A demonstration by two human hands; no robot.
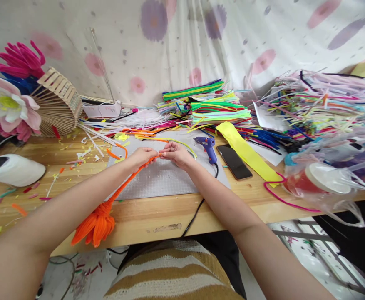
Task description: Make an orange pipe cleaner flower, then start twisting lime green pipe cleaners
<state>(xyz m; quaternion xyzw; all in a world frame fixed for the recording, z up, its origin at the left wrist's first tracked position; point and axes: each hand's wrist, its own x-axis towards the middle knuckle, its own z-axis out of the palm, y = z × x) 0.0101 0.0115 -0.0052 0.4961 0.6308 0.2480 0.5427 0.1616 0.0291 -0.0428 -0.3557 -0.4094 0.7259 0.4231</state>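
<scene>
In the head view, both hands were held out over a grey cutting mat [166, 177] laid on the wooden surface [138, 214]. The left hand [142, 157] and the right hand [177, 153] were brought together at their fingertips, each pinched shut on the twisted stem of an orange pipe-cleaner flower [96, 223]. The stem was run from the fingers down and to the left across the mat, and the petalled orange head was hung over the near edge of the surface, beside the left forearm. A thin yellow-green pipe cleaner [185, 146] was seen curving away just beyond the right hand.

Just right of the hands, a blue glue gun [207, 146] was stood on the mat, its black cord trailing off the near edge. A dark phone [234, 161] was laid flat beside it, next to a yellow strip [247, 153]. Heaps of coloured pipe cleaners [213, 106] were piled along the back, and a wooden basket [57, 104] was tipped on its side at far left.
</scene>
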